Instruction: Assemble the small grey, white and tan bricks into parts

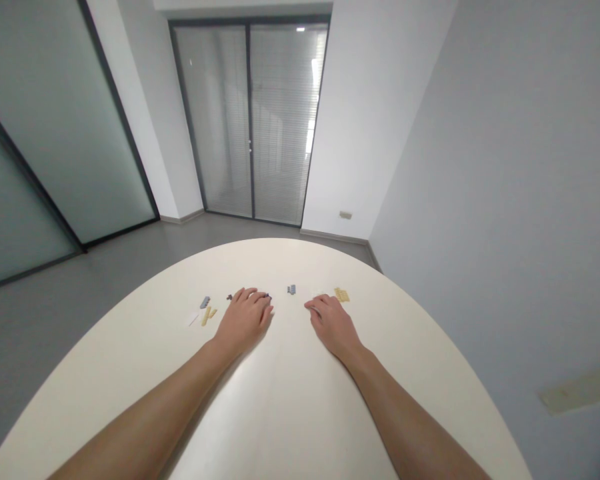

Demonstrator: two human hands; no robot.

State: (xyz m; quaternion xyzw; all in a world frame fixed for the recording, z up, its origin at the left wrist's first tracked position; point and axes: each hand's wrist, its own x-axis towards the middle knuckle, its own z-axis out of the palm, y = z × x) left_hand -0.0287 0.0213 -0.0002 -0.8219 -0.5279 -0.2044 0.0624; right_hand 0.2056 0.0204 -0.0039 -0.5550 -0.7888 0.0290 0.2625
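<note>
My left hand (244, 316) rests palm down on the table, fingers apart. Small dark pieces (267, 297) show at its fingertips, and a brown piece (229, 297) lies just left of it. My right hand (333, 325) lies palm down with its fingers loosely stretched, and I see nothing held in it. Beside its fingers is a group of tan building-block pieces (342, 295). Between the hands, farther back, sit grey-blue building-block pieces (291, 289). Left of my left hand are a grey block (205, 302), tan strips (207, 316) and a thin white piece (193, 319).
The round white table (290, 413) has a curved far edge, with grey floor (130, 267) beyond. A glass door with blinds (250, 120) stands ahead. A plain wall (510, 200) runs along the right, and frosted glass panels (55, 133) are on the left.
</note>
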